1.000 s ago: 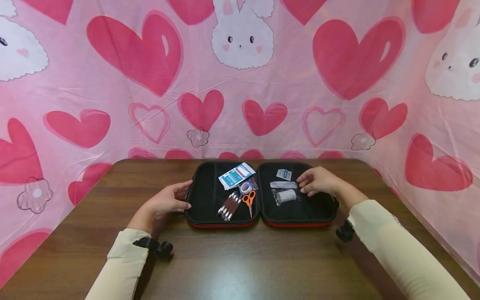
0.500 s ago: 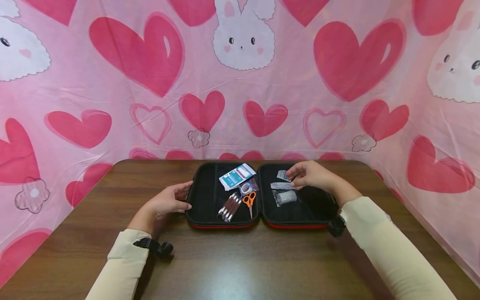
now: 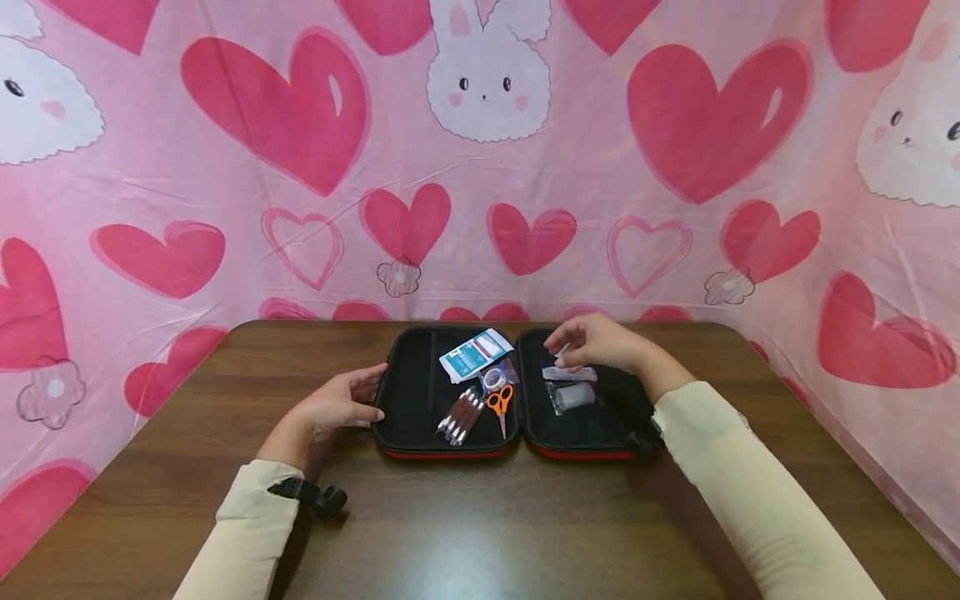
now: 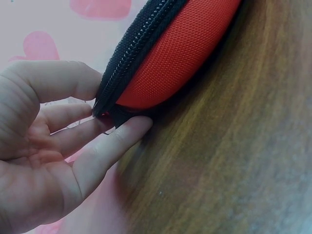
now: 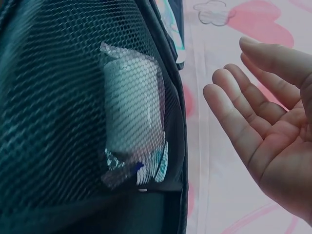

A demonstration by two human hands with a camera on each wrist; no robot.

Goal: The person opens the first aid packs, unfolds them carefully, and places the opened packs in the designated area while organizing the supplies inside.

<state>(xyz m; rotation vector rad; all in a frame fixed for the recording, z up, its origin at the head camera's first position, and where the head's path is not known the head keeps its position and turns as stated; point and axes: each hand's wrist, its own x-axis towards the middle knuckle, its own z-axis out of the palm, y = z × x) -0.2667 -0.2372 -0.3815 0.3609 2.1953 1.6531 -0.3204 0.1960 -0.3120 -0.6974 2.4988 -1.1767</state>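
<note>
A black zip case [image 3: 405, 400] with red outer sides lies unfolded on the table. My left hand [image 3: 337, 402] grips its left edge, thumb and fingers at the zip edge [image 4: 127, 51] in the left wrist view. Above the back of the right half hovers my right hand [image 3: 603, 343], fingers loosely bent and nothing visible in them. Below it are a flat clear-wrapped strip [image 3: 567, 374] and a wrapped bandage roll [image 3: 575, 394]; the right wrist view shows the roll [image 5: 131, 105] behind mesh. A small packet there is mostly hidden by the hand.
The left half holds blue-and-white packets [image 3: 476, 356], a tape roll [image 3: 493, 379], orange-handled scissors [image 3: 500, 402] and a bag of cotton swabs [image 3: 461, 415]. Brown wooden table [image 3: 480, 525] surrounds the case; a pink heart-printed cloth [image 3: 465, 242] hangs behind.
My right hand has moved left and back, from beside the wrapped strip to over the small packet, which it now mostly covers. My left hand has stayed at the case edge.
</note>
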